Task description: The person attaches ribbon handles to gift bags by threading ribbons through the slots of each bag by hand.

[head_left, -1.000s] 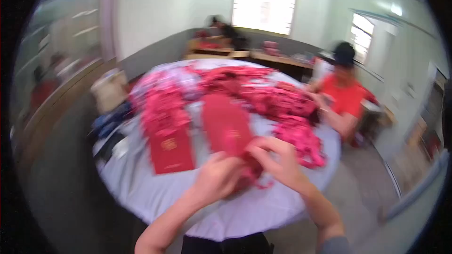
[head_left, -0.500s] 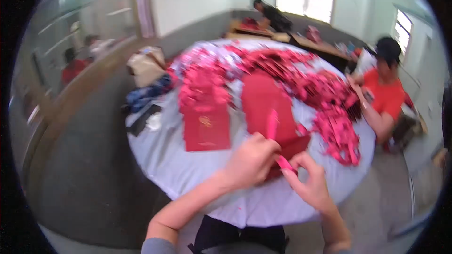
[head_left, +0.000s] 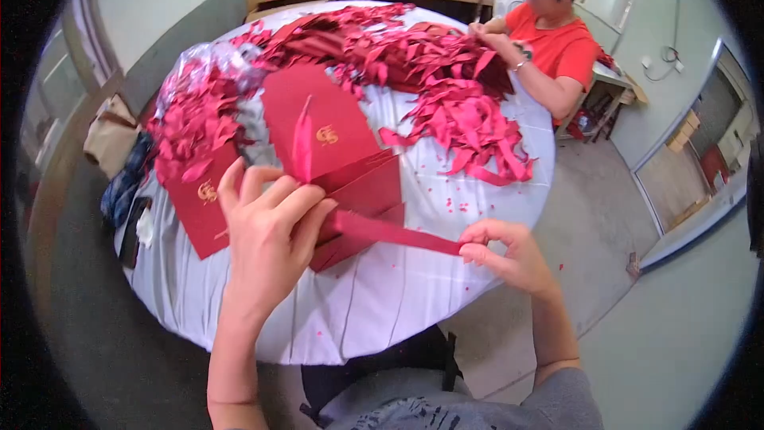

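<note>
A dark pink ribbon stretches taut between my two hands. My right hand pinches its far end between thumb and fingertips, out over the tablecloth. The fingers of my left hand are closed on the ribbon, beside red folded card pieces that lie stacked and partly opened. Above my left fingers a ribbon tail stands up in front of a red card with a gold emblem. My left hand hides where the ribbon meets the card. Another red card lies to its left.
A white cloth covers the round table. Heaps of pink ribbons and red cards fill its far side, near a clear plastic bag. A person in a red shirt works at the right edge. Another person is at the back.
My hands have moved apart, the right one drawing the ribbon out to the right into a straight strip. The view has turned rightward and the table appears closer.
</note>
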The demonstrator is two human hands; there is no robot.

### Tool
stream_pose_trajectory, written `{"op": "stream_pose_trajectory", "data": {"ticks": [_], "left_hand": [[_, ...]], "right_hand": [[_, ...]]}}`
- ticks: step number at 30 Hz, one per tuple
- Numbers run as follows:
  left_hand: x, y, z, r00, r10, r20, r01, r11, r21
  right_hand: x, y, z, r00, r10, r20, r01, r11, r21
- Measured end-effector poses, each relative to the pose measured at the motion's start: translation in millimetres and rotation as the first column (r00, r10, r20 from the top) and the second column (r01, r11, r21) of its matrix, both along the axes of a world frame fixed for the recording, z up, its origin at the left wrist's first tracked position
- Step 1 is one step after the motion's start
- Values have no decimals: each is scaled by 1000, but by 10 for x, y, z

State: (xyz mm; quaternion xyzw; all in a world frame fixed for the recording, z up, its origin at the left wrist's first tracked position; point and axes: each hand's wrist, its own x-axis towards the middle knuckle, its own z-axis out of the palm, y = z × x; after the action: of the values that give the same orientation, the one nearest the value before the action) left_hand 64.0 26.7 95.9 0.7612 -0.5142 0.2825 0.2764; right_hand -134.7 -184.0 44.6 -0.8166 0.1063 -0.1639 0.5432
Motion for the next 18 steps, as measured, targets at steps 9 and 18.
{"op": "stream_pose_trajectory", "data": {"ticks": [9,18], "left_hand": [[-150,-21,-18,995,27,98,-37,993,110],[-127,-362,70,997,-65,52,53,979,199]], "right_hand": [[-173,-13,-69,997,-57,54,54,996,68],[-179,-34,-81,983,-88,159,79,995,58]]}}
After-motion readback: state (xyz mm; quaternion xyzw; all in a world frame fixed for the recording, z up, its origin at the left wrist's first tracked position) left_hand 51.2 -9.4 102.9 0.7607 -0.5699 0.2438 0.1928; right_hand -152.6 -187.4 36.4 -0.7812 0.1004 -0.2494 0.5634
